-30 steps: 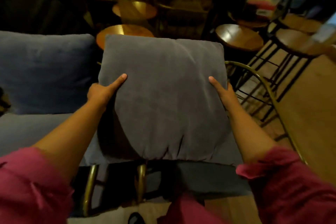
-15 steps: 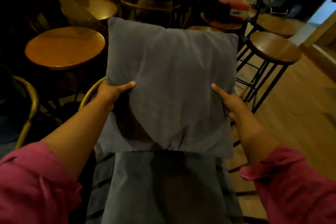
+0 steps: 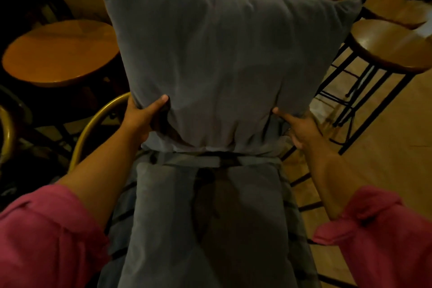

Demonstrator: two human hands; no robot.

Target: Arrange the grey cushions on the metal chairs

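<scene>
— Since half a second back, what's changed?

— Closer now: the grey cushion fills more of my view and stands taller, its lower edge down at the back of the seat cushion.

— Run it left to right for me.

— At far left, a round wooden stool, then the brass curve of the metal chair frame. My left hand has a closed grip on the upright cushion's lower left side, thumb pressed into the front. That cushion leans upright at the back edge of the chair, its bottom hem touching the seat cushion, which lies flat along the chair's seat.

— And the other side?

— My right hand presses on the lower right side, index finger stretched along the fabric; whether the rest of the fingers close around it, I cannot tell. Beyond it stand two wooden bar stools on black legs, on the wooden floor. Both my sleeves are pink.
</scene>
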